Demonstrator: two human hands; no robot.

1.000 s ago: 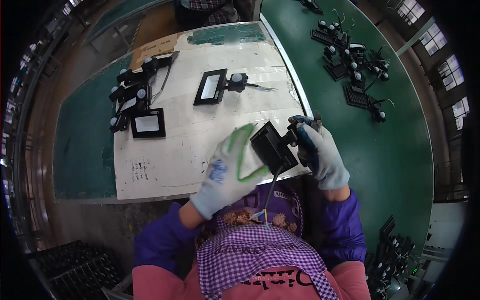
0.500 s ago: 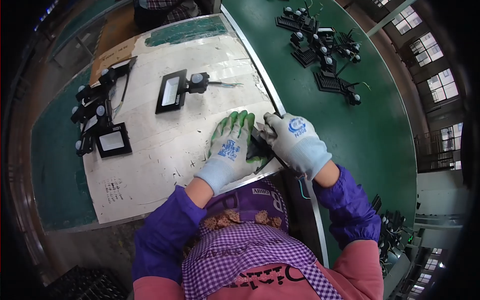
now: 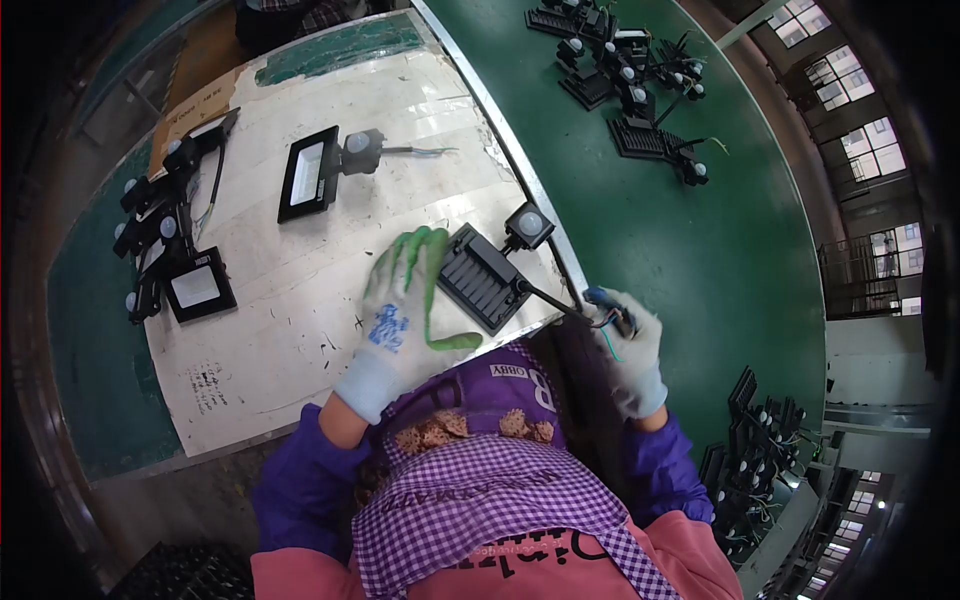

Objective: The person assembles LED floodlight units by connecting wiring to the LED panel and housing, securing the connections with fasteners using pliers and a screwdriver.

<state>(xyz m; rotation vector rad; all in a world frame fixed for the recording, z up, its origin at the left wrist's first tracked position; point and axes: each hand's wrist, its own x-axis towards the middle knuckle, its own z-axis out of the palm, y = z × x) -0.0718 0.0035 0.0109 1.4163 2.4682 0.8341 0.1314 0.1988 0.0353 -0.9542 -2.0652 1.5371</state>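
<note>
A black floodlight (image 3: 483, 280) with a motion sensor (image 3: 529, 226) lies ribbed back up near the right edge of the white board. My left hand (image 3: 400, 310), in a white and green glove, rests beside it with fingers stretched out and thumb apart. Whether the fingertips touch the housing is hard to tell. Beyond the edge, my right hand (image 3: 636, 355) is closed round a small dark blue and black tool (image 3: 613, 308), whose kind does not show. The floodlight's black cable (image 3: 560, 305) runs to this hand, its thin coloured wires by the fingers.
Another floodlight (image 3: 309, 174) lies on the white board (image 3: 290, 340), and several more (image 3: 200, 284) are grouped at its left. Several floodlights (image 3: 650, 140) are on the green table (image 3: 740, 260) at right, with a heap (image 3: 760, 460) lower down. A metal strip edges the board.
My right hand has moved down and right off the floodlight. My left hand has slid left off it, uncovering the housing and sensor. The view has shifted slightly.
</note>
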